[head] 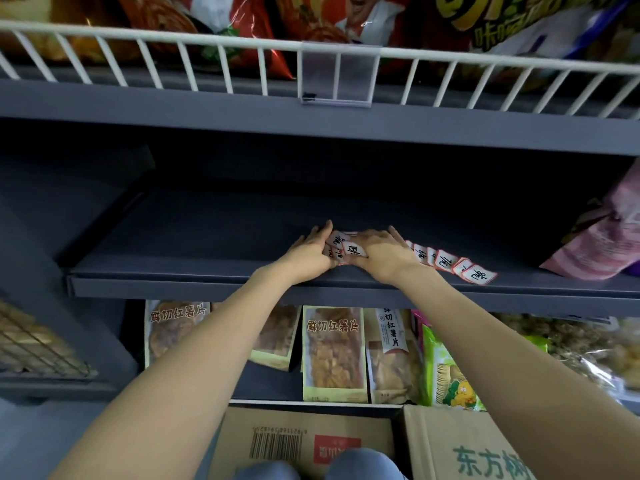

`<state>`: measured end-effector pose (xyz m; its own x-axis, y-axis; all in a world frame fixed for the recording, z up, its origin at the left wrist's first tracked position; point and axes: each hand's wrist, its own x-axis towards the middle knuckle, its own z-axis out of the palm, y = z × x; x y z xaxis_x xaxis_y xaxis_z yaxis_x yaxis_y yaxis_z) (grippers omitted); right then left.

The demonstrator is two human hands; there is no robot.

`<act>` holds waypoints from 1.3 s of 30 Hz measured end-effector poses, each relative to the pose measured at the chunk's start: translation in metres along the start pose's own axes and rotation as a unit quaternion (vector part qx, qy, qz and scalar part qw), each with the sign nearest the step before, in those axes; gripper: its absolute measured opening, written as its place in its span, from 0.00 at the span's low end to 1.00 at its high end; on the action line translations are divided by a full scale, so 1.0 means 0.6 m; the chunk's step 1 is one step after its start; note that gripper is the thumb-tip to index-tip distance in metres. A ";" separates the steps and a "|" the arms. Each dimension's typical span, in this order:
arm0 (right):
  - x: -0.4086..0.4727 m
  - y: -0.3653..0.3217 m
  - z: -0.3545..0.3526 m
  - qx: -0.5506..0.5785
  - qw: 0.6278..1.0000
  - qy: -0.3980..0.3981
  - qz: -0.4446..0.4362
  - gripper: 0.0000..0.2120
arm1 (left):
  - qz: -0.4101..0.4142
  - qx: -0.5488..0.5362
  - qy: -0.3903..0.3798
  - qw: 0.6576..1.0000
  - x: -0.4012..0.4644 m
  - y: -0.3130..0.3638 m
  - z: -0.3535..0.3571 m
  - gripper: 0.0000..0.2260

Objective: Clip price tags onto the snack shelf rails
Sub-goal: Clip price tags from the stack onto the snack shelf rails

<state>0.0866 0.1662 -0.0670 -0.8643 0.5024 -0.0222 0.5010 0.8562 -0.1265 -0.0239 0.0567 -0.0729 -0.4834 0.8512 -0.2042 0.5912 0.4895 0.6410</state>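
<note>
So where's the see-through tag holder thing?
In the head view, the clear tag holder hangs on the white wire rail of the top shelf, near the middle, straight above both hands and in front of the red snack bags.

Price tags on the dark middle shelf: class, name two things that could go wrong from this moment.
1. Both hands, left hand and right hand, gather a loose stack of tags near the shelf edge; some could slip off.
2. The row of tags beside the right hand could get swept out of order.
</note>
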 end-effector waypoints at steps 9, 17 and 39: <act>-0.040 0.013 0.013 0.124 0.984 0.124 -0.009 0.23 | 0.057 -0.125 0.059 0.989 -0.002 0.020 0.034 0.30; -0.074 0.072 0.021 0.086 0.991 0.062 0.084 0.22 | 0.070 0.114 0.096 0.986 0.018 0.066 0.084 0.21; -0.075 0.100 0.022 0.097 0.989 0.062 0.097 0.21 | 0.022 0.116 0.138 0.983 0.027 0.084 0.101 0.19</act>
<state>0.1547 0.1933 -0.0865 -0.7342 0.6767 0.0556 0.6289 0.7086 -0.3200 0.0374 0.1068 -0.0888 -0.5920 0.8045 0.0481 0.7311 0.5109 0.4523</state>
